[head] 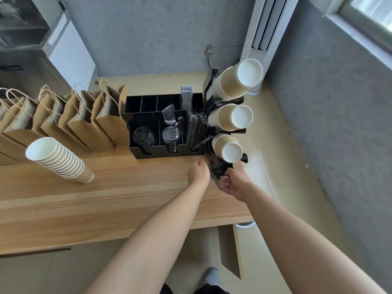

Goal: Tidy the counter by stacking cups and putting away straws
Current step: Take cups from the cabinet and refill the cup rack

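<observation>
Straws [196, 130] upright in organizer [135, 122]

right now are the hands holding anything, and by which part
Both the left hand and the right hand are at the base of the black cup rack, but a firm grip cannot be told.

- Soft, even daylight enters from the window [369, 15] at upper right; the scene is moderately bright.
- Shadows on the bench [106, 200] are faint and diffuse.
- No strong glare.
- Wide-angle distortion bends walls and forearms near the edges.
- Detail is slightly soft throughout, softest at the corners.
</observation>
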A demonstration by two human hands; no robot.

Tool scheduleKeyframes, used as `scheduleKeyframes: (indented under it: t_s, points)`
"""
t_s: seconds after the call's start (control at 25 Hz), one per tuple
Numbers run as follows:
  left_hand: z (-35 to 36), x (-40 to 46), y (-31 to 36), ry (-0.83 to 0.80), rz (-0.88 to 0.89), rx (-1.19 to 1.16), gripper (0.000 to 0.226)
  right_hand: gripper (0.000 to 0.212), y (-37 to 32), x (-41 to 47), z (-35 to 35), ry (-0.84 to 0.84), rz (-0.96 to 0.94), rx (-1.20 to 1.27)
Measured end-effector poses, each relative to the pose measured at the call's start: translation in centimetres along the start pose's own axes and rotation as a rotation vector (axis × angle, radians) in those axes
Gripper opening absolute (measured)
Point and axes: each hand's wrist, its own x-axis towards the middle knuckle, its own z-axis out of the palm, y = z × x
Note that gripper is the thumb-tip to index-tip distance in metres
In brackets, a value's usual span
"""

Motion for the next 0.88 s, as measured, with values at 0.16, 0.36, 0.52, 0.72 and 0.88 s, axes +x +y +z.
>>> scheduleKeyframes:
  t_s: [0.16, 0.36, 0.52, 0.72, 0.88]
  points:
    - [-5.0, 2.0, -2.6, 0.008, -0.042, -0.046, 0.033, 0.016, 1.8, -0.7, 6.5, -0.016, -0.007, -0.126]
    - [-16.4, 7.0, -6.0, 0.078, -0.053, -0.026, 0.040, 0.012, 2.6, -1.6, 19.7, -0.063, -0.096, -0.231]
    - [-28.2, 11.8, -9.7, 0.141, -0.107, -0.029, 0.033, 0.010, 4.7, -1.7, 32.3, -0.153, -0.079, -0.324]
    - [-39.8, 16.5, -14.5, 0.241, -0.208, -0.015, 0.034, 0.032, 7.4, -1.2, 44.8, -0.229, -0.080, -0.472]
    - [-46.3, 20.4, -16.1, 0.269, -0.136, 0.027, 0.070, 0.062, 7.8, -0.4, 50.6, -0.300, -0.168, -0.615]
